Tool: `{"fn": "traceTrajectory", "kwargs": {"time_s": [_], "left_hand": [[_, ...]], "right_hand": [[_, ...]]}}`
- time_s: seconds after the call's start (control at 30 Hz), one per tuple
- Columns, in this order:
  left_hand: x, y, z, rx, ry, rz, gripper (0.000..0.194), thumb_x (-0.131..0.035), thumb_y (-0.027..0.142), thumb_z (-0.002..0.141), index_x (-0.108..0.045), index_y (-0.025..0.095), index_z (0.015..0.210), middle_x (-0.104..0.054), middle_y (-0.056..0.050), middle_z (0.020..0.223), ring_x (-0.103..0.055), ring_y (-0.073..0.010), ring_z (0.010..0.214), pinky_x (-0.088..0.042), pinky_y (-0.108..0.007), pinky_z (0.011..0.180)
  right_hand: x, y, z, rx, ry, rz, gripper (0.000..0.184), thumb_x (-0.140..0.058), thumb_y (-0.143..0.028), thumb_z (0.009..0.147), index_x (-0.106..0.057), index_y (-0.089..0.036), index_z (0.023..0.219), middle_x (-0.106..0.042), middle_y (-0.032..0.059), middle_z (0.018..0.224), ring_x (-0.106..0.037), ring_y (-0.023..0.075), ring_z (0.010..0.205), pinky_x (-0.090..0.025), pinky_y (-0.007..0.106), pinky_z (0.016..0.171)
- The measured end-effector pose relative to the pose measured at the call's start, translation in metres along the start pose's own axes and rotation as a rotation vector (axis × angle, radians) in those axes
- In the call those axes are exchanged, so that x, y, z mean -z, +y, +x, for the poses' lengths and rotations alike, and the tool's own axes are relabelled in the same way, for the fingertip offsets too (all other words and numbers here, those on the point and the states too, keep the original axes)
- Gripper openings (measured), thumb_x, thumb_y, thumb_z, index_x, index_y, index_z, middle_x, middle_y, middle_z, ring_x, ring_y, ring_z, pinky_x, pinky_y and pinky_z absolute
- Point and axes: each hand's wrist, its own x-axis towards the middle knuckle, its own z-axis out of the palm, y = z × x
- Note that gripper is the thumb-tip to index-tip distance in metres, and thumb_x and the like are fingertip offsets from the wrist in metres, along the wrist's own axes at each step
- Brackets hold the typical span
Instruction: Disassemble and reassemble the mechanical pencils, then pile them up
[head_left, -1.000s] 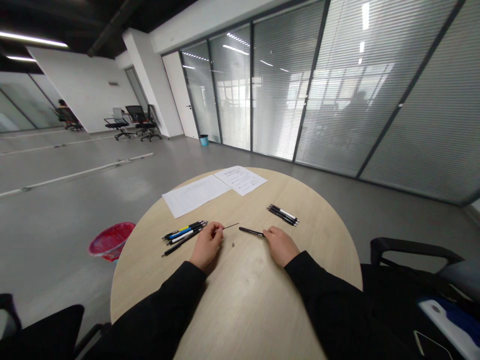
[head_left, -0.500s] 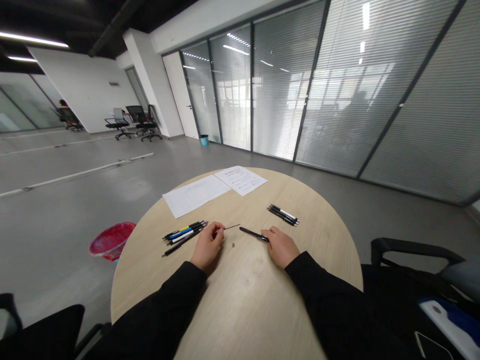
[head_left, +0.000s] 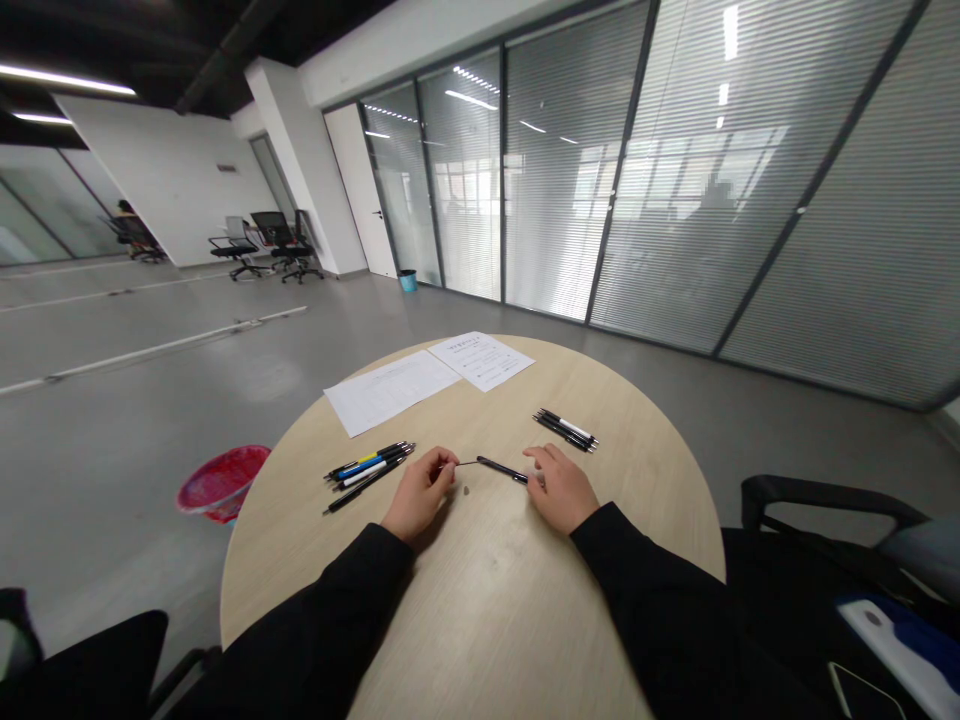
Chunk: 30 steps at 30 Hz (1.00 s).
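My left hand [head_left: 422, 493] pinches a thin dark rod [head_left: 468, 463] whose free end meets the tip of a black pen [head_left: 502, 470]. At the pen's other end is my right hand [head_left: 562, 488], gripping it near the thumb with the index finger lifted off. Beside the left hand lies a loose bunch of pens [head_left: 367, 472] in black, white, blue and yellow. A smaller group of black and white pens [head_left: 566, 430] rests beyond the right hand. Between the hands is a small dark mark [head_left: 466, 491] on the tabletop.
The round wooden table [head_left: 495, 600] carries two printed sheets [head_left: 397, 388] at its far side. A red basket [head_left: 225, 482] stands on the floor to the left. Black chairs flank the table; a phone [head_left: 866, 692] lies on the right one [head_left: 780, 570].
My left hand has shifted slightly right, bringing the rod's end to the pen tip. My right index finger has lifted from the pen. The pen has moved slightly left.
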Motion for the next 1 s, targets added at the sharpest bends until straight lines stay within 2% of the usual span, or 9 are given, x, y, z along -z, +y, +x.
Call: {"fn": "traceTrajectory", "kwargs": {"time_s": [0.13, 0.3, 0.43, 0.6, 0.83, 1.0], "left_hand": [[-0.003, 0.006, -0.003, -0.016, -0.081, -0.035, 0.023, -0.051, 0.038, 0.089, -0.06, 0.018, 0.089, -0.059, 0.0, 0.069, -0.054, -0.0144, 0.062, -0.041, -0.025, 0.061], [-0.005, 0.012, -0.006, -0.007, -0.155, -0.092, 0.024, -0.052, 0.039, 0.089, -0.06, 0.017, 0.089, -0.061, -0.001, 0.07, -0.056, -0.0149, 0.065, -0.044, -0.026, 0.064], [-0.006, 0.012, -0.006, -0.015, -0.161, -0.11, 0.024, -0.054, 0.039, 0.088, -0.062, 0.016, 0.088, -0.063, -0.002, 0.072, -0.058, -0.0155, 0.067, -0.045, -0.026, 0.065], [-0.005, 0.007, -0.005, -0.015, -0.142, -0.089, 0.023, -0.052, 0.038, 0.089, -0.061, 0.017, 0.09, -0.066, -0.003, 0.073, -0.06, -0.0161, 0.068, -0.046, -0.027, 0.066], [0.0, 0.001, 0.001, -0.005, 0.059, 0.135, 0.014, -0.053, 0.031, 0.084, -0.059, 0.02, 0.089, -0.068, -0.003, 0.078, -0.06, -0.0184, 0.068, -0.045, -0.03, 0.067], [-0.002, -0.004, 0.001, -0.019, 0.016, 0.263, 0.01, -0.049, 0.029, 0.087, -0.055, 0.022, 0.093, -0.071, -0.004, 0.084, -0.065, -0.0213, 0.076, -0.046, -0.032, 0.072]], "right_hand": [[0.004, -0.005, 0.001, 0.096, 0.086, 0.113, 0.027, -0.054, -0.021, 0.09, -0.061, -0.016, 0.115, -0.06, 0.0079, 0.097, -0.056, 0.0208, 0.092, -0.045, 0.032, 0.086], [0.004, -0.008, 0.001, 0.208, 0.032, 0.152, 0.013, -0.055, -0.019, 0.092, -0.065, -0.017, 0.099, -0.064, 0.0069, 0.092, -0.056, 0.0204, 0.091, -0.044, 0.033, 0.085], [0.002, -0.007, 0.001, 0.241, -0.02, 0.147, 0.015, -0.052, -0.018, 0.094, -0.066, -0.018, 0.088, -0.066, 0.0056, 0.087, -0.057, 0.0186, 0.087, -0.043, 0.031, 0.081], [0.002, -0.006, 0.001, 0.205, -0.011, 0.092, 0.013, -0.053, -0.014, 0.091, -0.063, -0.018, 0.083, -0.064, 0.0041, 0.085, -0.056, 0.0174, 0.083, -0.042, 0.028, 0.078], [0.001, -0.003, 0.003, 0.068, 0.044, -0.067, 0.014, -0.053, -0.009, 0.081, -0.056, -0.019, 0.073, -0.057, 0.0024, 0.077, -0.052, 0.0172, 0.079, -0.037, 0.027, 0.073], [0.001, -0.009, 0.0, 0.072, -0.027, -0.119, 0.014, -0.054, -0.009, 0.079, -0.054, -0.02, 0.071, -0.057, 0.0019, 0.076, -0.052, 0.0164, 0.077, -0.035, 0.027, 0.07]]}}
